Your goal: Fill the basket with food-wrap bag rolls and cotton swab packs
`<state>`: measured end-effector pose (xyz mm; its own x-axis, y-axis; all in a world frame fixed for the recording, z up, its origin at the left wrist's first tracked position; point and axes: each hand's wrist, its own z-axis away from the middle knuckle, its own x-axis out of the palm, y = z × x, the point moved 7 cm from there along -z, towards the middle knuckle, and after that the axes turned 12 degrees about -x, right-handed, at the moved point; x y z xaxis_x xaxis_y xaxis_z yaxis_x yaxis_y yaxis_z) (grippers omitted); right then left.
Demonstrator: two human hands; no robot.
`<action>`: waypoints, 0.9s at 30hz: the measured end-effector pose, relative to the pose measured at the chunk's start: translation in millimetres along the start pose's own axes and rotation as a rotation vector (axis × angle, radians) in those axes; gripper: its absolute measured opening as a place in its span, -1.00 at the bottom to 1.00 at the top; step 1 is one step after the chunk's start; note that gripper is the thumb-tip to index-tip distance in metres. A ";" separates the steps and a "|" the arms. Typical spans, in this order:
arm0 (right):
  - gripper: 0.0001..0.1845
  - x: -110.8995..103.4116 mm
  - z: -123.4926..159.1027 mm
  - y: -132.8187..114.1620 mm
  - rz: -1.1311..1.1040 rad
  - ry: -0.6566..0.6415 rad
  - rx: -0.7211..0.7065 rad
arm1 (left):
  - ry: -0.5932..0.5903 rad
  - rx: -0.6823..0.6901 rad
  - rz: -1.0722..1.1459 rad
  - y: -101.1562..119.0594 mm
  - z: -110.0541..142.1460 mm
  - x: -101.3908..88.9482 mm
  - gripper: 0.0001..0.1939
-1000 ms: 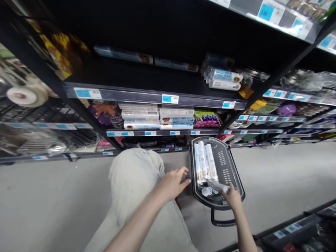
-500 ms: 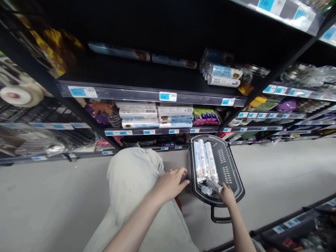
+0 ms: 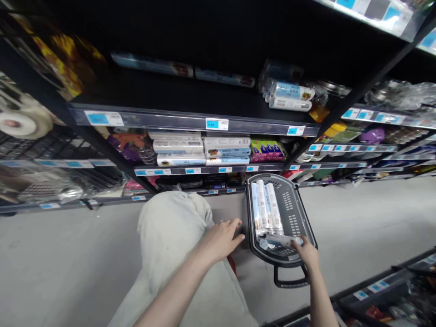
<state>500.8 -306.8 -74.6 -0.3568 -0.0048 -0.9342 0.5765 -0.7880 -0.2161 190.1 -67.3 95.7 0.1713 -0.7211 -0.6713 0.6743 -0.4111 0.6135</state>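
Observation:
A grey shopping basket point(image 3: 301, 213) stands on the floor, with several white and blue rolls of plastic bags point(image 3: 267, 206) side by side along its left half. Inside its near end lies another roll of plastic bags point(image 3: 281, 240), turned crosswise. My right hand point(image 3: 307, 254) grips that roll by its right end, thumb and fingers closed on it. Just left of the basket, my left hand point(image 3: 221, 238) is held by my knee, thumb apart from the fingers and nothing visible in it. Its fingertips come close to the basket's side; whether they touch, I cannot tell.
Similar rolls lie stacked on the lower shelf point(image 3: 180, 160) and at the right of the shelf above point(image 3: 291, 97). Purple and green boxes point(image 3: 267, 151) sit beside the lower stack. The basket's handle point(image 3: 291, 285) points towards me. Another shelf unit point(image 3: 374, 290) stands at lower right.
My right hand has moved slightly right with the roll's end, swinging the roll to lie more crosswise in the basket. The left hand has stayed nearly still.

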 end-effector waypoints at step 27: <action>-0.37 -28.9 -44.2 -8.7 -0.206 0.548 0.234 | -0.044 -0.052 -0.117 0.0 -0.2 3.7 -0.68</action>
<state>538.7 -272.6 -58.3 0.0210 0.4289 -0.9031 0.3379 -0.8532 -0.3973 190.9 -69.8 93.1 0.0584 -0.6940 -0.7176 0.7244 -0.4651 0.5088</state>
